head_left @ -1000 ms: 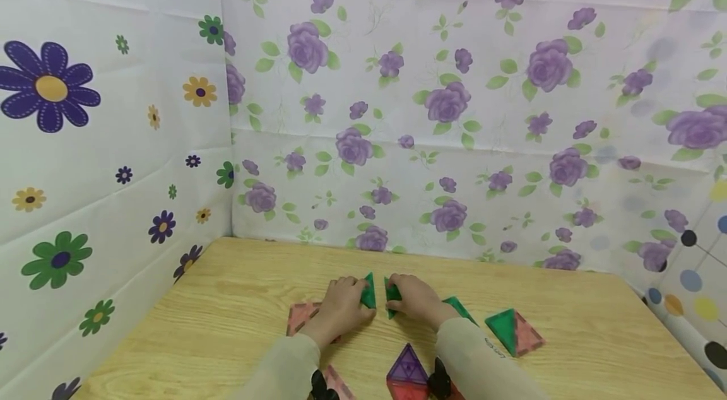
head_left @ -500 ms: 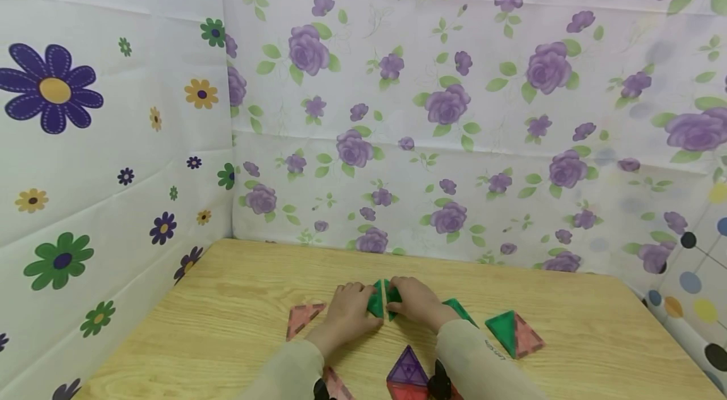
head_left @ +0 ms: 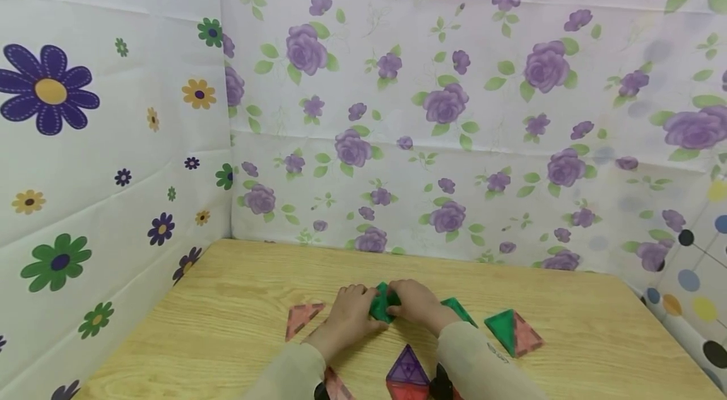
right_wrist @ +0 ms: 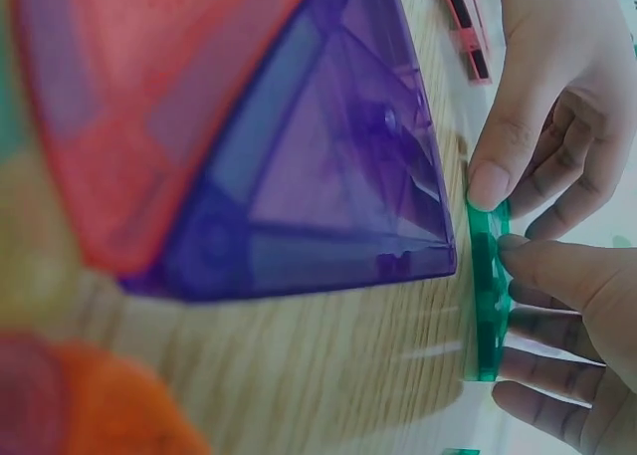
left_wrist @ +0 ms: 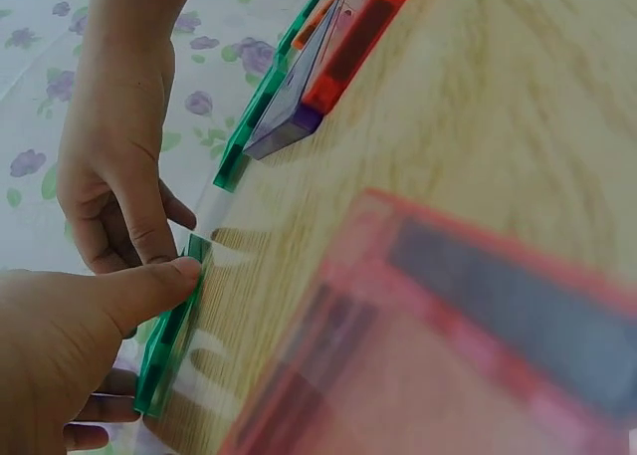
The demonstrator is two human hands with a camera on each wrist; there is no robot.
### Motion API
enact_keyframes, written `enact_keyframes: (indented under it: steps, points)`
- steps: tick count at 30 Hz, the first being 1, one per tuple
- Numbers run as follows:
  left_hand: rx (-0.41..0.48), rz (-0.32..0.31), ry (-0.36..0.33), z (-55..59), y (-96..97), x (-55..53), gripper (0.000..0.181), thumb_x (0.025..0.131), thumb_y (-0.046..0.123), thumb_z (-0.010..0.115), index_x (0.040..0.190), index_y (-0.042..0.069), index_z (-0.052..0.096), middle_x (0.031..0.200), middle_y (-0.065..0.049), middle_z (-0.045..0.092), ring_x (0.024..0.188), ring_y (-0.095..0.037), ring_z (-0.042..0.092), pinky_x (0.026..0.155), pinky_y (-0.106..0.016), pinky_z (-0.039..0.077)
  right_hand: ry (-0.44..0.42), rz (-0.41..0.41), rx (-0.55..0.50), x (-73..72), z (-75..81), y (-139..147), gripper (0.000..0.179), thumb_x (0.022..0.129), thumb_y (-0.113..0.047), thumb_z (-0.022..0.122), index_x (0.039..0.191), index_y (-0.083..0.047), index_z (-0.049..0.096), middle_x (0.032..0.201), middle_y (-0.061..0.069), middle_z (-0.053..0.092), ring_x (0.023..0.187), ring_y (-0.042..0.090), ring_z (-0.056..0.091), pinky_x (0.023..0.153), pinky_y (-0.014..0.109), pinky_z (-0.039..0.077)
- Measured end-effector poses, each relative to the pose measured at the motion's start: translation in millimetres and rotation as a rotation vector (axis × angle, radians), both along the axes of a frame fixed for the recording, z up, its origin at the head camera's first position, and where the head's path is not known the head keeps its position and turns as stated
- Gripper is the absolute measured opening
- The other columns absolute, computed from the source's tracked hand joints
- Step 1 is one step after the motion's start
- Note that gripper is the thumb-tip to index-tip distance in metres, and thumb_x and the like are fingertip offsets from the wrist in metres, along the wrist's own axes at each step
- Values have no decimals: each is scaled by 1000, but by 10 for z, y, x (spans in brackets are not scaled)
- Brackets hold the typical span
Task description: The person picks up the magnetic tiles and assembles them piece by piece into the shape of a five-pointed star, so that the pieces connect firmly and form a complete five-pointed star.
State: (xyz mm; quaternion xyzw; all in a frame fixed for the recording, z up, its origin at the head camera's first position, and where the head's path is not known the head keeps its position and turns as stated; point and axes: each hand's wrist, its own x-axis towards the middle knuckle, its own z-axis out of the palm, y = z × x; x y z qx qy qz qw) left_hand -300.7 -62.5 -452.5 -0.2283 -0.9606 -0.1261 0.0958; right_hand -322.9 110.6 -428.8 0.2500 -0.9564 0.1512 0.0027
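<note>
My left hand (head_left: 349, 315) and right hand (head_left: 417, 305) meet over the middle of the table. Thumb and fingers of the left pinch a green triangular magnetic tile (head_left: 378, 308). A second green triangular tile, partly hidden by the fingers, is pinched in my right hand. The two tiles lie edge to edge, flat and low over the wood, forming one larger green shape. In the left wrist view the green tiles (left_wrist: 171, 341) appear edge-on, a thumb on top. From the right wrist, both thumbs rest on the green pair (right_wrist: 486, 286).
Pink triangle tiles (head_left: 303, 318) lie left of the hands and by the left sleeve. Nearer me, a purple triangle (head_left: 408, 368) adjoins a red tile (head_left: 406, 391). Right of the right hand lies a green tile (head_left: 459, 310), then a green tile (head_left: 502, 329) beside a pink one (head_left: 527, 334).
The left hand has moved right with its green tile, closing the gap to the tile in the right hand. The right hand has stayed nearly in place.
</note>
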Motion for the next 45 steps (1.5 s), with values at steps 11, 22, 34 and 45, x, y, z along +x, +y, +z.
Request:
enact_keyframes:
  steps: [11, 22, 34, 45]
  points:
    - [-27, -10, -24, -7, 31, 88, 69, 79, 57, 70, 127, 10, 58, 108, -6, 61, 99, -22, 55, 96, -43, 43, -21, 8, -2, 148, 70, 15, 25, 83, -20, 75, 102, -7, 66, 99, 9, 70, 94, 26, 66, 82, 41, 54]
    - [-43, 4, -17, -26, 46, 202, 70, 75, 61, 71, 124, 12, 59, 103, -4, 59, 95, -20, 55, 94, -40, 43, -33, 20, 37, 210, 22, 21, 26, 82, -23, 77, 101, -9, 66, 97, 5, 70, 87, 19, 65, 77, 34, 54]
    - [-18, -42, -55, 129, -1, 271, 74, 76, 59, 70, 130, 10, 55, 112, -7, 60, 100, -22, 55, 91, -43, 46, -13, 60, -48, 355, 210, 75, 33, 84, -26, 74, 110, -5, 67, 116, 13, 67, 110, 34, 61, 92, 47, 51]
    - [83, -60, 89, 701, -107, 534, 67, 78, 51, 73, 131, 13, 56, 124, -9, 61, 115, -28, 56, 100, -48, 45, 238, -82, -158, 676, 469, 168, 32, 88, -27, 71, 115, -12, 64, 123, 9, 64, 115, 29, 58, 90, 42, 53]
